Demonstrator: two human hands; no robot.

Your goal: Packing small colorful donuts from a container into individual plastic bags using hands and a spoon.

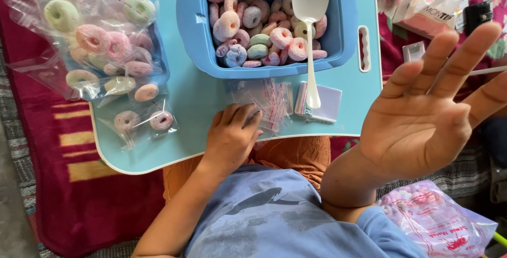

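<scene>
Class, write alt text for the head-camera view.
Left hand presses a stack of small clear bags on a light-blue tray table; right hand is raised, open. A blue tub holds pastel ring candies and a white spoon.

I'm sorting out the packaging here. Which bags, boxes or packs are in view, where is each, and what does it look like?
Filled clear bags: upper left, pastel ring sweets inside.
Empty clear bags: stacked on the blue tray, red-striped edges, under the left hand.
Small white box: beside that stack.
Tissue box: upper right, pink and white.
Large printed bag: lower right, below the raised right hand, red print.
</scene>
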